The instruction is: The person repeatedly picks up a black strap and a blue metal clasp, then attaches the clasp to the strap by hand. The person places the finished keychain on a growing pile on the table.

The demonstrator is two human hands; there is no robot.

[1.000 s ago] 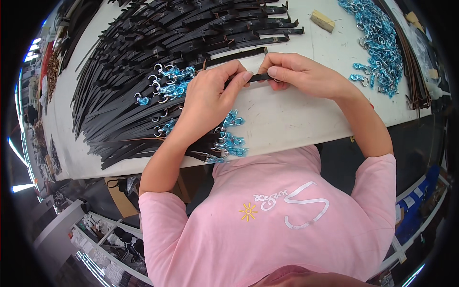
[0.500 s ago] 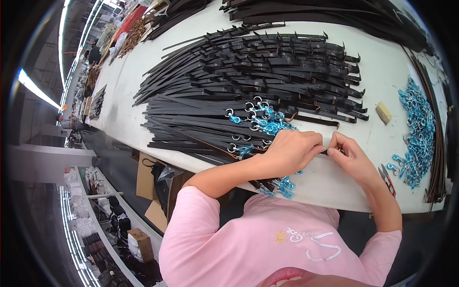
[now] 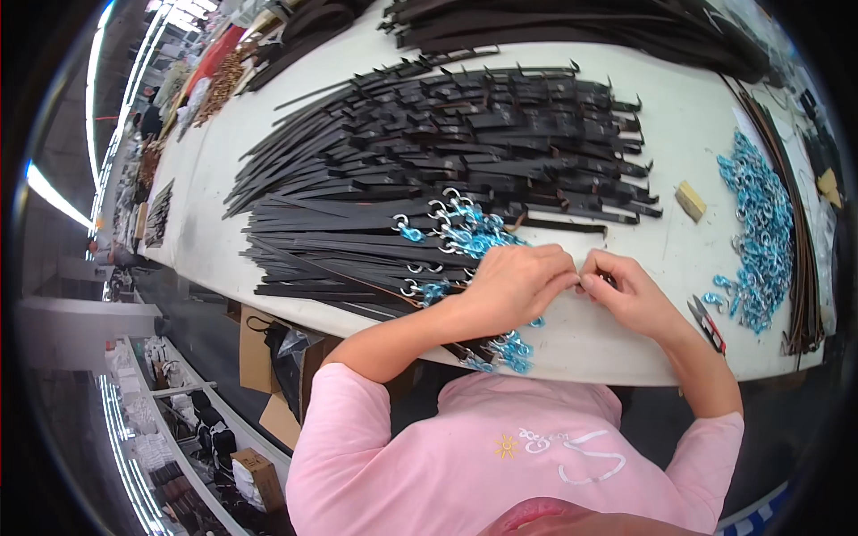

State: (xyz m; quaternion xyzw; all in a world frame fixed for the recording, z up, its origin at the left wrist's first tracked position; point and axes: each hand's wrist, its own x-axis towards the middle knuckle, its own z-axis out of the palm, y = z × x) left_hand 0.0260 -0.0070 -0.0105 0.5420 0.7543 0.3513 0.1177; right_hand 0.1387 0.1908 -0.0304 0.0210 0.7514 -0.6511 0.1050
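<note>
My left hand [image 3: 523,281] and my right hand [image 3: 630,293] meet above the near part of the table, fingertips pinched together. A small dark bit shows among the right fingers, but what the two hands hold is mostly hidden. Just left of my left hand, black straps [image 3: 331,237] lie with silver rings and blue-wrapped metal clasps [image 3: 474,234] at their ends. More blue-wrapped clasps [image 3: 514,351] hang by the table edge under my left forearm. Beyond them spreads a large pile of black straps [image 3: 447,134] with bent, upturned ends.
On the right lies a heap of blue-wrapped clasps [image 3: 758,228], with long brown strips [image 3: 802,268] past it. Red-handled snips [image 3: 709,325] rest beside my right forearm. A yellowish block [image 3: 690,202] sits on the white table [image 3: 617,344]. Dark material [image 3: 572,27] lies along the far side.
The view has shifted, so the table's contents appear farther left. My fingertips have come closer together and now nearly touch; both hands stay pinched.
</note>
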